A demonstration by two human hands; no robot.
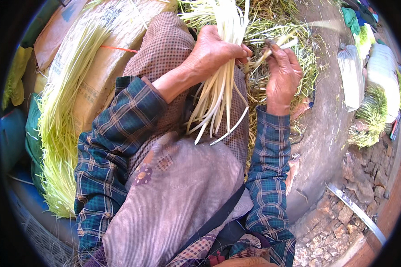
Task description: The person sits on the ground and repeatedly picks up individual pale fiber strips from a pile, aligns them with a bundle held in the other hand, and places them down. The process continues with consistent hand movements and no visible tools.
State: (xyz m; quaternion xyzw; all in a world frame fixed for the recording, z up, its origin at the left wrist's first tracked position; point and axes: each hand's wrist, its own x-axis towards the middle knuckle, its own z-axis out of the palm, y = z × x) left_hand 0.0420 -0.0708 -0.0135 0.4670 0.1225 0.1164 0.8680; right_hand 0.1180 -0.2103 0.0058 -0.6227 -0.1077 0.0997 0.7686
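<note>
My left hand (215, 51) grips a bunch of long pale stalks (222, 96), apparently blanched garlic chives, above my lap. Their white ends hang loosely downward, and the bunch continues past the top of the view. To its right, my right hand (283, 73) pinches a few pale stalk pieces (277, 50) with brownish skins between thumb and fingers. Beneath both hands, a heap of green and straw-coloured trimmings (307, 63) covers the ground. A thick row of yellow-green leafy stalks (63, 110) lies at my left on a yellowish printed package (90, 95).
An orange strap (118, 49) crosses the package. At the far right are a plastic-wrapped white bundle (382, 73), a clear bag (351, 76) and a grassy bunch (372, 115). A metal strip (357, 213) lies over rubble (334, 223). Blue netting (43, 237) is at lower left.
</note>
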